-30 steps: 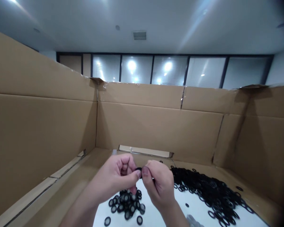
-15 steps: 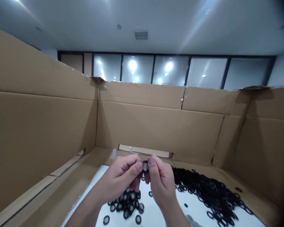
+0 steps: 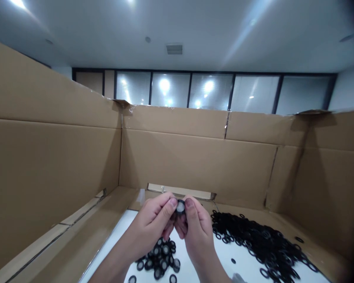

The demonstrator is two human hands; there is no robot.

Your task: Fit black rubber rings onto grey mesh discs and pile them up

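Between my two hands is a small black ring with a pale grey centre [image 3: 180,207], its flat face turned toward me. My left hand [image 3: 153,220] pinches its left edge with thumb and curled fingers. On the opposite edge, my right hand [image 3: 198,226] grips it the same way. Below and left of the hands lies a pile of similar black rings with pale centres [image 3: 162,255]. To the right, a larger heap of black rings [image 3: 253,239] spreads over the white surface [image 3: 224,251]; these look open in the middle.
Tall cardboard walls [image 3: 177,157] enclose the white surface at the back and sides. A slot with a pale edge [image 3: 179,191] runs low in the back wall. One small black disc [image 3: 233,261] and a grey translucent object [image 3: 237,278] lie near the right forearm.
Both hands keep hold of the ring and have drawn slightly closer together, with the fingers curled further underneath. The view has shifted slightly.
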